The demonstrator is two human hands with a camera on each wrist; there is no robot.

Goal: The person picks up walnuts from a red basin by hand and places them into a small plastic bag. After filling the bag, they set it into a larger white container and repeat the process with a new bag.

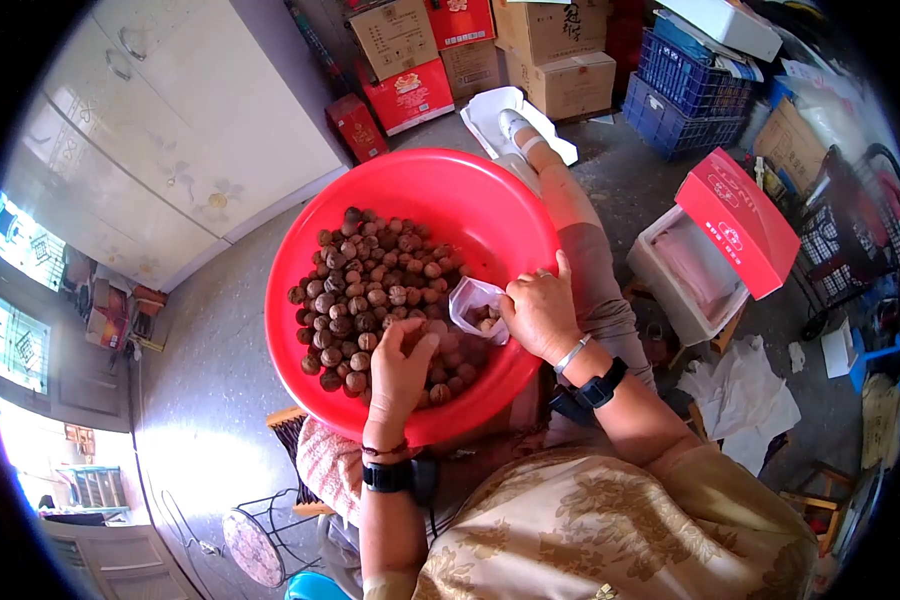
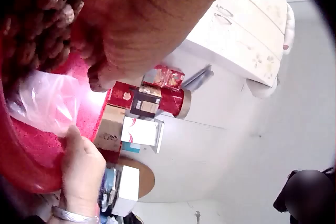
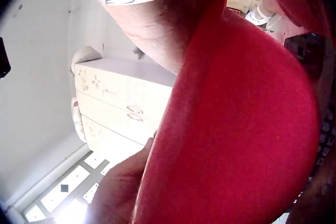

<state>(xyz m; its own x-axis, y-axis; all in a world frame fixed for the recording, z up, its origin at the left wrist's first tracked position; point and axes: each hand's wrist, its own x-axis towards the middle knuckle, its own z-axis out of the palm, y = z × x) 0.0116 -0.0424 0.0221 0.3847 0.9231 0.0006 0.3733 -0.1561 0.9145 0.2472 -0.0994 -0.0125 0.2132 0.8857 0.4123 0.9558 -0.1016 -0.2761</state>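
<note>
A big red plastic basin (image 1: 500, 190) holds a heap of brown walnuts (image 1: 370, 270), piled toward its left and near side. My right hand (image 1: 542, 315) reaches over the right rim and pinches the edge of a clear plastic bag (image 1: 460, 305). Inside the bag's open mouth lie some walnuts (image 1: 486, 320). Over the near part of the heap is my left hand (image 1: 398, 375), fingers loosely bent, thumb apart from the index finger. In the left wrist view, the bag (image 2: 50, 100) stretches toward the right hand (image 2: 81, 174). The basin's outer wall (image 3: 247, 124) fills much of the right wrist view.
White cabinets (image 1: 160, 120) stand at the left. Cardboard boxes (image 1: 570, 85), red boxes (image 1: 410, 95) and blue crates (image 1: 680, 120) line the back. A foam box (image 1: 660, 250) with a red lid (image 1: 740, 225) sits at the right. A wire-legged stool (image 1: 253, 548) is at the lower left.
</note>
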